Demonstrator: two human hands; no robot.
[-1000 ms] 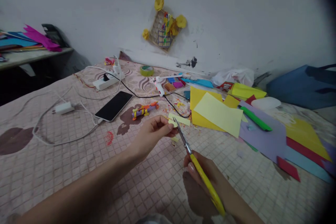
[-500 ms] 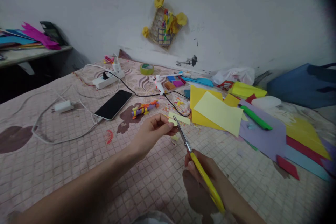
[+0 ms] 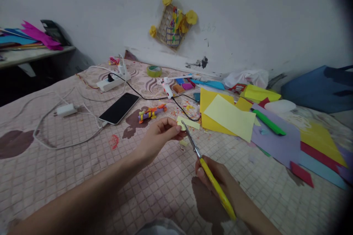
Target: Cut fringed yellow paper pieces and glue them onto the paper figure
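My left hand pinches a small pale yellow piece of paper between thumb and fingers. In my right hand is a pair of scissors with yellow handles, its blade tips at the edge of that piece. Just behind lies a pale yellow paper strip, and a small scrap rests below my fingers. A purple paper roll with orange and yellow bits lies beyond my left hand. To the right, a pale yellow sheet overlaps a darker yellow sheet.
A white glue gun with a black cord lies behind my hands, near green tape. On the left are a phone, a charger and a power strip. A green marker lies on purple paper.
The scissors and the paper piece have barely moved; my left hand is turned slightly. The whole view has shifted a little. Nothing was let go.
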